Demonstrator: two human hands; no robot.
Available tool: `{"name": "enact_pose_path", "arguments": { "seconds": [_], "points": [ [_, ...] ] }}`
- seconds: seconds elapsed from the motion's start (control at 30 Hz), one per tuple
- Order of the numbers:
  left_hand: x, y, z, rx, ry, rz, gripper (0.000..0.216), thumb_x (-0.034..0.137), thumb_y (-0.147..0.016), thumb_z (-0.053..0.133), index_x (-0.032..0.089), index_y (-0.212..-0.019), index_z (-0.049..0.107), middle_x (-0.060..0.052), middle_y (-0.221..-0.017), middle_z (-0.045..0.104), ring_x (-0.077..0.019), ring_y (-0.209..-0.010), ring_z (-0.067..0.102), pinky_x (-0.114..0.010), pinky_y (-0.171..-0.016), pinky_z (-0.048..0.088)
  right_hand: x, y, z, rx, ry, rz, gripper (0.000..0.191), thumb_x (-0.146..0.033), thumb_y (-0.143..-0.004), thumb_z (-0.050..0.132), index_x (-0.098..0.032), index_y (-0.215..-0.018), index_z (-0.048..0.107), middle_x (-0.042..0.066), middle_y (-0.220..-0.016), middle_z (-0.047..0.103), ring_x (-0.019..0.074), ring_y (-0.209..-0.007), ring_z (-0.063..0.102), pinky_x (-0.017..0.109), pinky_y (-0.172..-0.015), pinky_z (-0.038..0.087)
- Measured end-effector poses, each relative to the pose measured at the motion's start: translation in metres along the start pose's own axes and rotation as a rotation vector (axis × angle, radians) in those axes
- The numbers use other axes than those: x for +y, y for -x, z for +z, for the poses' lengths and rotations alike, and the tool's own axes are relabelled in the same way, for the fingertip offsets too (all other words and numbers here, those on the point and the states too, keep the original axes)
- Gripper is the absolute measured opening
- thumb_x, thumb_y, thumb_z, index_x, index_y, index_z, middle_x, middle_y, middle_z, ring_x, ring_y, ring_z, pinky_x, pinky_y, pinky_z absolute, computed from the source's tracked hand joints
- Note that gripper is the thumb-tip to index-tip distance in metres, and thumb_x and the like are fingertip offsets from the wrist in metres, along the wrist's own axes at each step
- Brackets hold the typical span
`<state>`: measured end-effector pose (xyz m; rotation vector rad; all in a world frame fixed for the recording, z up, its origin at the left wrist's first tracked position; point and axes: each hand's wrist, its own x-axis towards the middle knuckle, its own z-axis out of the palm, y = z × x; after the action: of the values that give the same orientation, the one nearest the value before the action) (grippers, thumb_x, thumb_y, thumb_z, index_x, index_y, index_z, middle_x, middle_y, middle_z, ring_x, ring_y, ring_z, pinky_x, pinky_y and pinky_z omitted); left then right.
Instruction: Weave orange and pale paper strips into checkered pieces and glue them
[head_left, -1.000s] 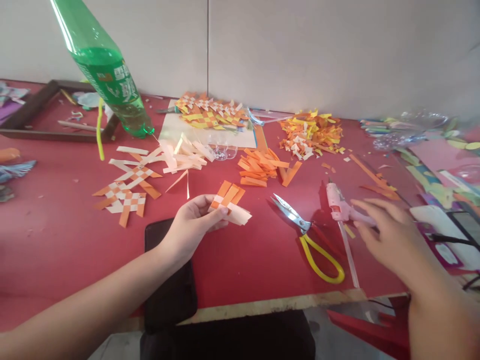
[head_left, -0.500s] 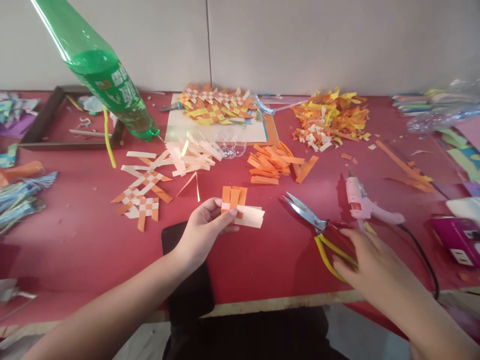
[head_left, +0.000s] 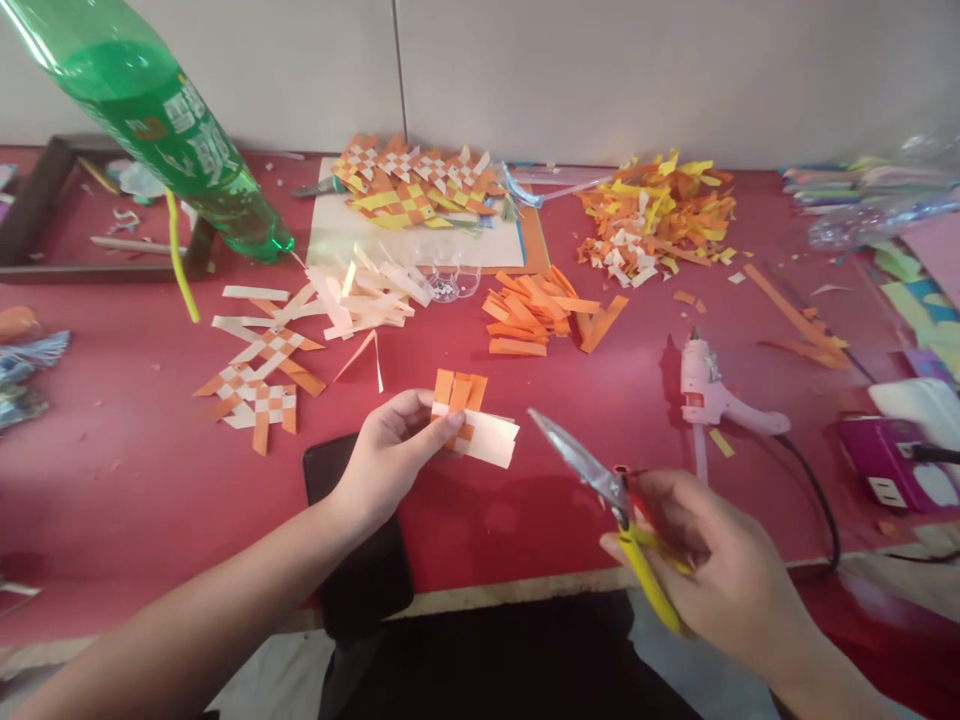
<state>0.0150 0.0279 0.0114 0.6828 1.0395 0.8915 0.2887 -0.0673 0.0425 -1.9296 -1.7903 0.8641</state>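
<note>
My left hand (head_left: 394,450) pinches a small woven piece of orange and white paper strips (head_left: 472,420) just above the red table (head_left: 525,520). My right hand (head_left: 705,560) is closed around the yellow handles of a pair of scissors (head_left: 600,485), lifted off the table, blades pointing up-left toward the woven piece without touching it. A pink glue gun (head_left: 709,395) lies on the table to the right of the scissors.
A tilted green bottle (head_left: 161,120) stands at the back left. Finished woven pieces (head_left: 262,385), white strips (head_left: 367,295), orange strips (head_left: 536,320), a stack of weaves on white paper (head_left: 420,190) and scraps (head_left: 652,225) cover the table. A dark phone (head_left: 360,560) lies by the front edge.
My right hand moved from the glue gun to the scissors, gripped their handles and lifted them toward the woven piece. My left hand kept holding the piece.
</note>
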Motion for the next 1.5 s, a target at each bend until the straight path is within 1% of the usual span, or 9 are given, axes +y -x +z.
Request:
{"name": "enact_pose_path", "arguments": {
  "seconds": [0.07, 0.17, 0.4, 0.57, 0.97, 1.1, 1.23, 1.37, 1.5],
  "points": [
    [0.000, 0.001, 0.000, -0.011, -0.024, 0.015, 0.015, 0.029, -0.079, 0.078, 0.019, -0.081, 0.068, 0.001, -0.081, 0.073, -0.0123, -0.075, 0.069, -0.022, -0.073, 0.055, -0.008, 0.001, 0.002, 0.035, 0.138, -0.110, 0.035, -0.040, -0.077, 0.071, -0.023, -0.102, 0.055, 0.006, -0.085, 0.073, 0.0235, -0.072, 0.074, 0.028, -0.056, 0.059],
    [-0.001, 0.002, 0.000, -0.047, -0.033, 0.023, 0.016, 0.028, -0.080, 0.078, 0.019, -0.081, 0.064, 0.002, -0.080, 0.072, -0.0120, -0.075, 0.070, -0.022, -0.073, 0.056, -0.012, -0.001, 0.004, 0.098, 0.316, -0.207, 0.038, -0.045, -0.077, 0.070, -0.022, -0.104, 0.054, 0.010, -0.093, 0.072, 0.0272, -0.077, 0.074, 0.032, -0.056, 0.059],
    [-0.005, -0.002, -0.004, -0.116, -0.055, 0.058, 0.016, 0.028, -0.081, 0.077, 0.017, -0.085, 0.066, -0.003, -0.084, 0.076, -0.0122, -0.074, 0.069, -0.024, -0.074, 0.057, -0.011, -0.009, 0.001, 0.154, 0.425, -0.352, 0.029, -0.045, -0.089, 0.055, -0.020, -0.105, 0.052, 0.010, -0.089, 0.071, 0.0258, -0.078, 0.073, 0.033, -0.058, 0.059],
    [-0.007, -0.004, -0.005, -0.138, -0.044, 0.083, 0.012, 0.025, -0.081, 0.077, 0.016, -0.083, 0.069, -0.002, -0.080, 0.075, -0.0109, -0.072, 0.069, -0.022, -0.072, 0.058, -0.014, -0.016, -0.007, 0.176, 0.502, -0.443, 0.030, -0.044, -0.092, 0.052, -0.018, -0.106, 0.053, 0.010, -0.089, 0.071, 0.0230, -0.076, 0.073, 0.030, -0.057, 0.058],
    [-0.009, -0.005, -0.006, -0.187, 0.039, 0.109, 0.010, 0.018, -0.085, 0.073, 0.020, -0.084, 0.063, 0.004, -0.080, 0.070, -0.0088, -0.074, 0.070, -0.020, -0.071, 0.061, -0.018, -0.016, -0.011, 0.165, 0.537, -0.440, 0.025, -0.037, -0.090, 0.052, -0.018, -0.107, 0.052, 0.013, -0.091, 0.069, 0.0268, -0.078, 0.072, 0.033, -0.053, 0.057],
    [-0.008, -0.005, -0.005, -0.174, 0.002, 0.121, 0.011, 0.018, -0.084, 0.073, 0.018, -0.083, 0.062, 0.004, -0.080, 0.071, -0.0090, -0.073, 0.070, -0.019, -0.070, 0.059, -0.019, -0.018, -0.014, 0.172, 0.580, -0.478, 0.022, -0.031, -0.091, 0.051, -0.016, -0.106, 0.053, 0.015, -0.091, 0.069, 0.0281, -0.079, 0.072, 0.035, -0.057, 0.058],
    [-0.006, -0.004, -0.004, -0.170, -0.103, 0.104, 0.011, 0.020, -0.085, 0.073, 0.017, -0.084, 0.062, 0.002, -0.077, 0.073, -0.0077, -0.069, 0.069, -0.017, -0.069, 0.056, -0.019, -0.021, -0.018, 0.169, 0.582, -0.508, 0.024, -0.031, -0.087, 0.058, -0.015, -0.105, 0.056, 0.015, -0.092, 0.070, 0.0295, -0.080, 0.072, 0.036, -0.055, 0.058],
    [-0.005, 0.000, -0.001, -0.121, -0.169, 0.105, 0.019, 0.021, -0.083, 0.075, 0.019, -0.087, 0.057, 0.002, -0.078, 0.074, -0.0099, -0.074, 0.072, -0.017, -0.070, 0.055, -0.015, -0.021, -0.021, 0.143, 0.546, -0.450, 0.026, -0.035, -0.085, 0.061, -0.018, -0.104, 0.059, 0.012, -0.092, 0.071, 0.0288, -0.077, 0.072, 0.035, -0.051, 0.055],
    [-0.004, 0.002, 0.001, -0.084, -0.222, 0.144, 0.024, 0.021, -0.082, 0.076, 0.022, -0.094, 0.054, 0.004, -0.078, 0.074, -0.0092, -0.075, 0.073, -0.015, -0.069, 0.054, -0.010, -0.022, -0.020, 0.084, 0.471, -0.371, 0.027, -0.038, -0.083, 0.060, -0.020, -0.103, 0.058, 0.009, -0.091, 0.072, 0.0273, -0.074, 0.073, 0.036, -0.056, 0.057]
  ]
}}
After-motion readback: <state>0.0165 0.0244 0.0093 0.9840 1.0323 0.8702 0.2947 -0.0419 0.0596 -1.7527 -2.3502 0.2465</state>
